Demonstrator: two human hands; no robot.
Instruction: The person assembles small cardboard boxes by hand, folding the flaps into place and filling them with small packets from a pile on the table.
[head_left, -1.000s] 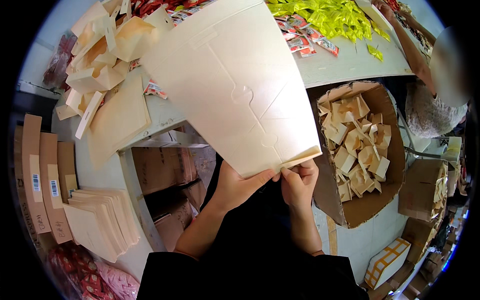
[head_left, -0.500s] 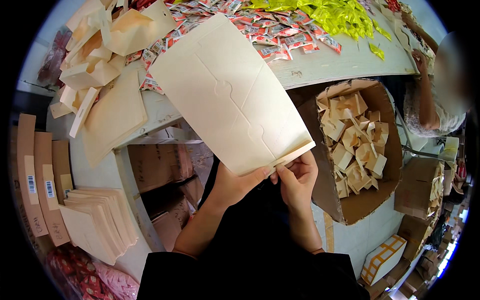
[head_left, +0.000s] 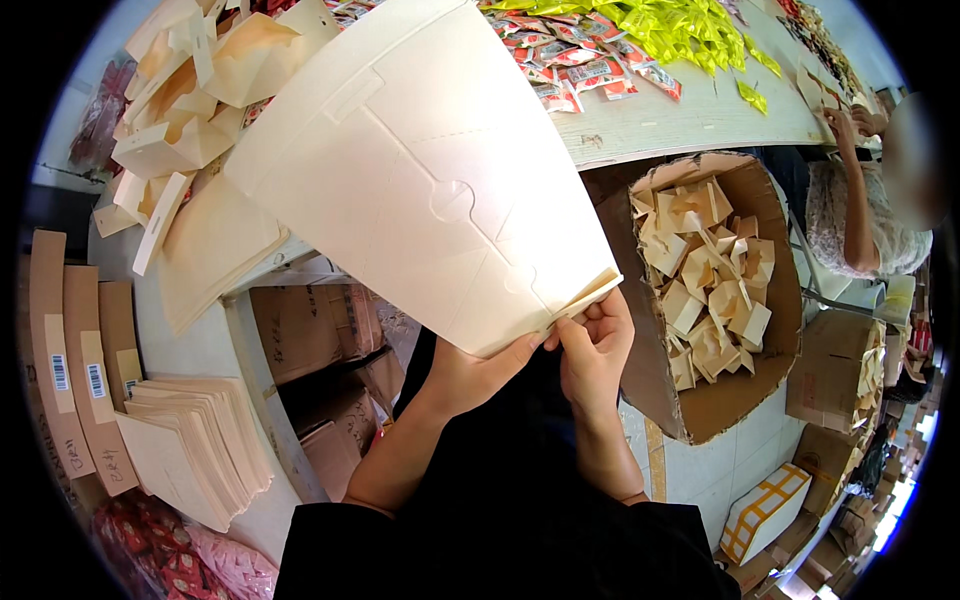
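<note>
Both hands hold a flat cream cardboard box blank (head_left: 420, 170) by its near edge, raised over the table. My left hand (head_left: 475, 370) grips it from beneath, thumb on the lower corner. My right hand (head_left: 592, 345) pinches the layered flap edge at the blank's near right corner. The blank shows pressed fold lines and a round tab cut-out. It hides part of the table behind it.
Folded cream boxes (head_left: 190, 90) pile up at the far left. A stack of flat blanks (head_left: 195, 455) lies at my lower left beside brown cartons (head_left: 80, 350). An open carton (head_left: 715, 290) of folded boxes stands right. Red (head_left: 580, 70) and yellow packets (head_left: 690, 25) cover the table. Another person (head_left: 860, 190) works far right.
The blank has swung up and closer to the camera, filling more of the view. Both hands keep their grip on its near edge.
</note>
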